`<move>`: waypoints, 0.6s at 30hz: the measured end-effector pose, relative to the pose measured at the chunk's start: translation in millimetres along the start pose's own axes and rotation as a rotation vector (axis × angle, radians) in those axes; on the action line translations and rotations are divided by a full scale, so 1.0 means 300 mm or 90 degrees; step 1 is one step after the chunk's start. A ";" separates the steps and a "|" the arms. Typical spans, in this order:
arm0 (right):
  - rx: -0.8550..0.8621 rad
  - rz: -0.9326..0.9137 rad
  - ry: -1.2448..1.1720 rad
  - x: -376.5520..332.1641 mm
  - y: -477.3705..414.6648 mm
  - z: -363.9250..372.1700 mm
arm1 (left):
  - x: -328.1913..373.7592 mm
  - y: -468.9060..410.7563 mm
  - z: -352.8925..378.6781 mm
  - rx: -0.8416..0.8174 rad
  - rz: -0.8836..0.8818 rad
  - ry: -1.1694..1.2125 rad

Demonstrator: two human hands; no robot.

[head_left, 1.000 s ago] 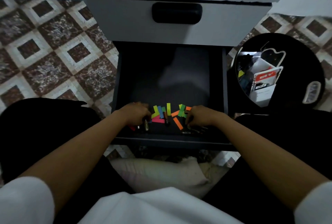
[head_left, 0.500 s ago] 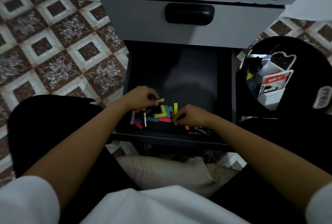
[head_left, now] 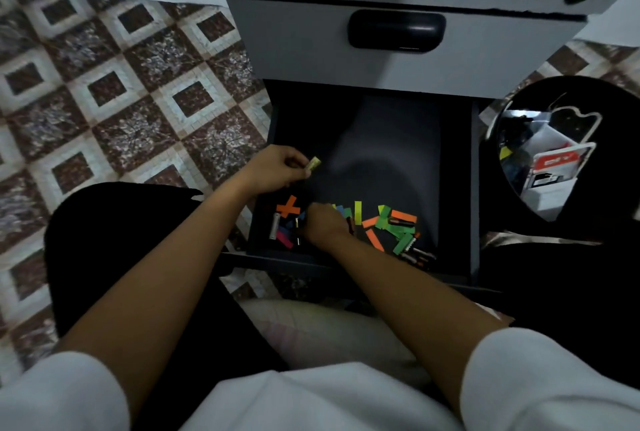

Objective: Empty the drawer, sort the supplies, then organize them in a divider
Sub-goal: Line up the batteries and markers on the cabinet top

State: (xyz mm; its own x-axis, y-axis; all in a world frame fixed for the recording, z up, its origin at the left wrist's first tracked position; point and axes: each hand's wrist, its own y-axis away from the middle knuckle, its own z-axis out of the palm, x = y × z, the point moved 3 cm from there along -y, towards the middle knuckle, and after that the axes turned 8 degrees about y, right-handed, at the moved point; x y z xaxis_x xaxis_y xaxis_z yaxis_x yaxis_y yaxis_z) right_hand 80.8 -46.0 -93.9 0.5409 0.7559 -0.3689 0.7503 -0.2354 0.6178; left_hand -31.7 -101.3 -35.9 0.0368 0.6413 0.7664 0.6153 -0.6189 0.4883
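Observation:
The dark open drawer point(head_left: 457, 188) holds a scatter of coloured paper strips point(head_left: 398, 223), orange, green, yellow, blue and pink, along its front. Several small batteries point(head_left: 417, 255) lie at the front right, and one pale battery point(head_left: 274, 226) lies at the front left. My left hand point(head_left: 277, 169) is raised above the drawer's left side and pinches a small yellowish item point(head_left: 314, 164) between thumb and fingers. My right hand point(head_left: 323, 224) rests low among the strips at the front middle, fingers curled down; what it grips is hidden.
A closed grey drawer with a black handle point(head_left: 396, 29) sits above the open one. A round black tray point(head_left: 568, 150) at the right carries white boxes and a red-labelled pack point(head_left: 556, 162). Patterned tile floor point(head_left: 121, 101) spreads to the left. My knees flank the drawer.
My left hand has lifted from the drawer's front with the small yellowish item. My right hand slid left across the strips, uncovering the orange and green ones at the right.

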 end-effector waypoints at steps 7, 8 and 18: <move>-0.027 0.017 -0.067 -0.013 0.014 0.019 | 0.018 0.007 0.012 -0.038 0.029 -0.120; -0.036 0.014 -0.083 -0.001 0.018 0.013 | 0.021 0.007 0.016 -0.049 0.031 -0.137; -0.136 0.111 -0.133 0.306 0.113 -0.193 | 0.022 0.001 0.168 -0.225 0.126 -0.359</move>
State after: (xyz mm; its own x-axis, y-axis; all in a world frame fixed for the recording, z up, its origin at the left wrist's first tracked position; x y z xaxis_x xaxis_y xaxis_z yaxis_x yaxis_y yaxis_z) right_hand 133.8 50.6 -66.6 0.7361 0.5697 -0.3656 0.5555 -0.1998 0.8071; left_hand 8.4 -74.3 -51.7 0.5839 0.5795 0.5685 0.2643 -0.7978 0.5419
